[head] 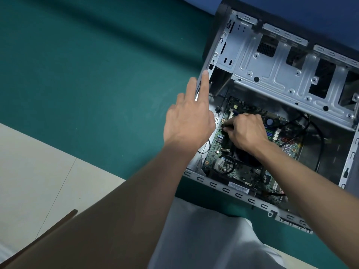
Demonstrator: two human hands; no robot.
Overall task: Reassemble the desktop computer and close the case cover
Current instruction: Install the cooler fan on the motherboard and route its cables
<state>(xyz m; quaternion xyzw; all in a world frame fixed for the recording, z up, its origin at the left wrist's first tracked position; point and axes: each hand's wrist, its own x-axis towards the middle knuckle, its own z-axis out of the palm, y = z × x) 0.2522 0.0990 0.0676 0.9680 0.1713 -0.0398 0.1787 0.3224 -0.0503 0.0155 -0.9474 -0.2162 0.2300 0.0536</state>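
Observation:
The open desktop case (239, 195) lies on its side on a green table, cover off. Its green motherboard (223, 150) sits in the bottom, with a black round cooler (246, 157) partly hidden under my right wrist. My right hand (246, 131) is curled over the board's left part, and its fingertips pinch a small dark part that I cannot identify. My left hand (188, 117) hovers at the case's left wall with fingers straight and spread, holding nothing. The silver drive cage (272, 74) fills the far half of the case.
Black cables (314, 133) loop across the right side of the case interior. The green table mat (87, 74) stretches left of the case. Light floor tiles (38, 171) lie beyond the table's near edge. A white garment (204, 239) covers my lap.

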